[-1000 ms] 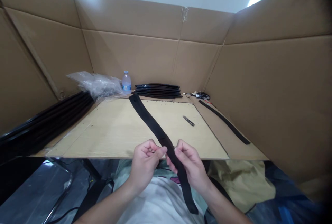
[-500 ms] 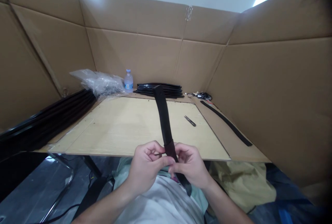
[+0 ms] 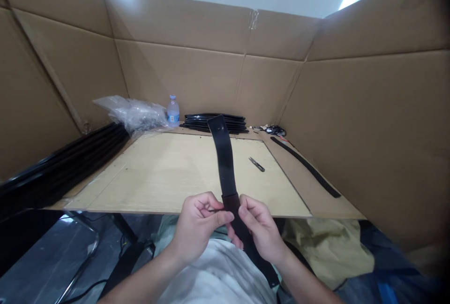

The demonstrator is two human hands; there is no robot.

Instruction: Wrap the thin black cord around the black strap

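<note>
Head camera, one view only: I held a black strap (image 3: 225, 163) upright over the near edge of the worktable (image 3: 165, 177), my left hand (image 3: 200, 226) and right hand (image 3: 258, 229) both closed in a pinch on a small loop sleeve (image 3: 231, 199) around it. A second before, the strap lay slanted across the board toward 11 o'clock; now its far end stood toward 12, glossy side facing me, with its tail hanging into my lap at 5 o'clock. By my judgement the strap was being worked through the sleeve. Small snips (image 3: 256, 164) lay at 1 o'clock, a loose strap (image 3: 305, 167) at 2, stacked black straps (image 3: 214, 123) at 12, a water bottle (image 3: 172, 110) and plastic bags (image 3: 131, 114) at 11, long black strips (image 3: 66, 163) at 9.
</note>
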